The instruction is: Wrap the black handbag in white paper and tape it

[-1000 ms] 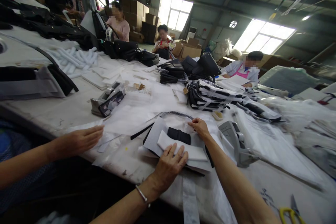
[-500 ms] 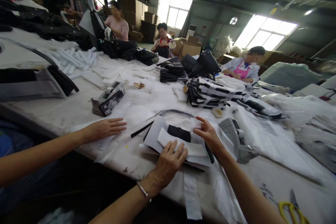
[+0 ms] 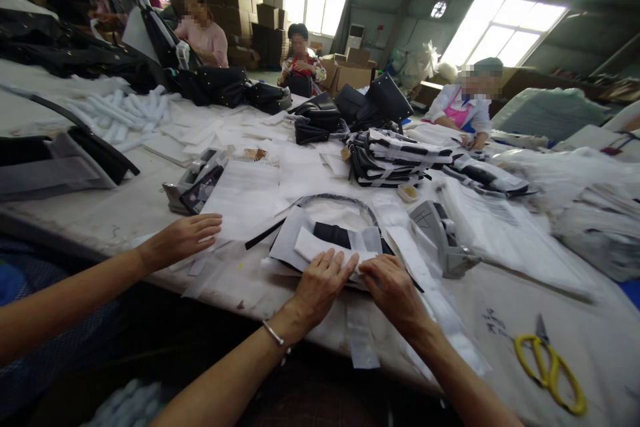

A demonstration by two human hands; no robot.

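Observation:
A small black bag (image 3: pixel 330 235) half wrapped in white paper (image 3: pixel 295 240) lies near the table's front edge, its thin black strap (image 3: pixel 340 199) arcing behind it. My left hand (image 3: pixel 320 283), a bracelet on its wrist, rests flat on the folded paper with fingers spread. My right hand (image 3: pixel 395 290) lies right beside it on the same paper, fingers stretched toward the left hand and pressing down. Neither hand grips anything.
A co-worker's hand (image 3: pixel 183 238) rests on a paper sheet (image 3: pixel 245 197) to the left. Grey tape dispensers stand at left (image 3: pixel 193 183) and right (image 3: pixel 440 240). Yellow scissors (image 3: pixel 550 363) lie at front right. Wrapped black bags (image 3: pixel 390 160) pile up mid-table; several people work at the far side.
My right hand came back from the far side of the bag to the near edge, beside my left hand. The co-worker's hand reached forward onto the paper, then drew back a little.

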